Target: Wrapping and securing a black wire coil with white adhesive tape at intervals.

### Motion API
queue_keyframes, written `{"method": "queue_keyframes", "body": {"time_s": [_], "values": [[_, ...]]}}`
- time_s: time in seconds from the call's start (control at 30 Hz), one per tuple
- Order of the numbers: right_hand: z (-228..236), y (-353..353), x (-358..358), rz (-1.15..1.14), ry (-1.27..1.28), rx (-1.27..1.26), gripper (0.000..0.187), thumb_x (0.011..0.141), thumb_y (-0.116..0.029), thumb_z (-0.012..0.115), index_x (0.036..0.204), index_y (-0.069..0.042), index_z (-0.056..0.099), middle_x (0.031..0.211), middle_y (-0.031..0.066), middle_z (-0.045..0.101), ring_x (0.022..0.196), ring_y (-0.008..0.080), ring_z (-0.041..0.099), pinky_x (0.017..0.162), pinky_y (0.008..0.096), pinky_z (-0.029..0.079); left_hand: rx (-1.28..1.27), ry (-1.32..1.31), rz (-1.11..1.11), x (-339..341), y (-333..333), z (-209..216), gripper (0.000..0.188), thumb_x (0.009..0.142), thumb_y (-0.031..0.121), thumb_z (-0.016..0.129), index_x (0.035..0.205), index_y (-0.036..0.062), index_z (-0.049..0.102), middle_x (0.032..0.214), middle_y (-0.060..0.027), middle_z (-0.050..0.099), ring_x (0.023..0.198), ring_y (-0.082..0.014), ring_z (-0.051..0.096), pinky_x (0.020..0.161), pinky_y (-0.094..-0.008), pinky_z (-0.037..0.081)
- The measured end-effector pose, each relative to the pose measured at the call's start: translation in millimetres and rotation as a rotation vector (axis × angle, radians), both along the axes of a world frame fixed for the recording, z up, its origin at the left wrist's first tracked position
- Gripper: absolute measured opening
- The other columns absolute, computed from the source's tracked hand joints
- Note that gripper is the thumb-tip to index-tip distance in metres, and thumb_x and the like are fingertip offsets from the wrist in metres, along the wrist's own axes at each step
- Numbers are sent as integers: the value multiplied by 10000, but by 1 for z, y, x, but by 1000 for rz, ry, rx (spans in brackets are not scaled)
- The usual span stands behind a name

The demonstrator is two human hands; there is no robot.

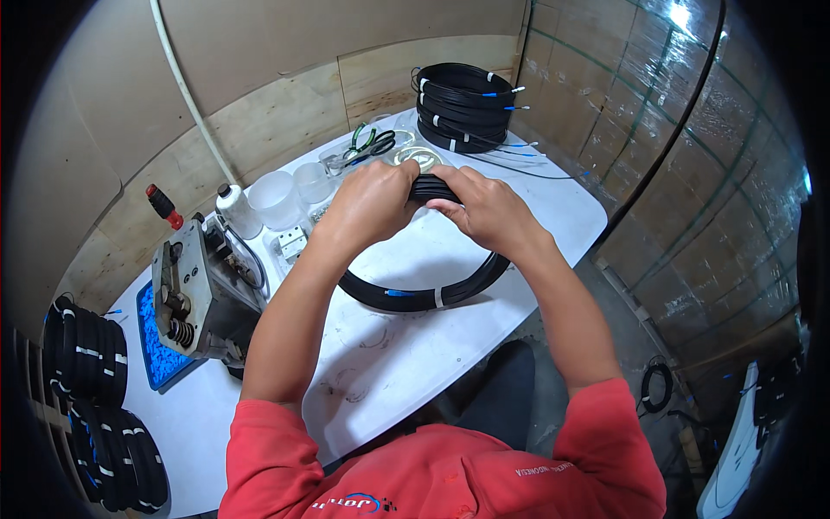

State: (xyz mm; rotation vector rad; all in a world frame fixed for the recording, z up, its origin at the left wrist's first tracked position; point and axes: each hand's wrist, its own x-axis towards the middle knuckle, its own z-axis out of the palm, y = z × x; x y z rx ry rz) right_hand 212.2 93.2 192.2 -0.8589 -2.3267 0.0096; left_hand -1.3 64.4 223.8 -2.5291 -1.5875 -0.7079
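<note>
A coil of black cable (474,284) stands tilted above the white table, its near side low and its far side raised. My left hand (372,201) is closed on the far side of the coil, left of its middle. Just to the right, my right hand (491,206) grips the same bundle, thumb below and fingers over the top. A short length of black strands shows between the two hands. On the near side, a white tie (438,297) wraps the coil, and a blue connector (399,293) lies along it. My fingertips are partly hidden.
A stack of black cable coils (465,108) stands at the back right. Scissors (372,145), clear tubs (275,199) and a white bottle (235,208) line the far edge. At left are a metal press (203,290) and a blue tray (160,346) of small blue parts.
</note>
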Motion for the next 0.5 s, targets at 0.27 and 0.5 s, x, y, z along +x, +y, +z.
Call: {"method": "queue_keyframes", "body": {"time_s": [0.27, 0.5], "values": [[2, 34, 23, 272, 635, -570, 468, 1095, -423, 527, 1367, -57, 630, 1115, 80, 674, 934, 126, 619, 796, 279, 512, 88, -14, -13, -13, -31, -12, 185, 833, 127, 712, 904, 19, 580, 726, -205, 680, 683, -426, 683, 638, -533, 551], [-67, 131, 6, -199, 117, -397, 278, 938, -240, 718, 1136, -49, 751, 989, 161, 744, 903, 284, 703, 849, 396, 552, 179, -52, -12, -2, -64, -14, 141, 782, 36, 654, 858, 46, 536, 690, -132, 604, 626, -356, 672, 538, -475, 532]]}}
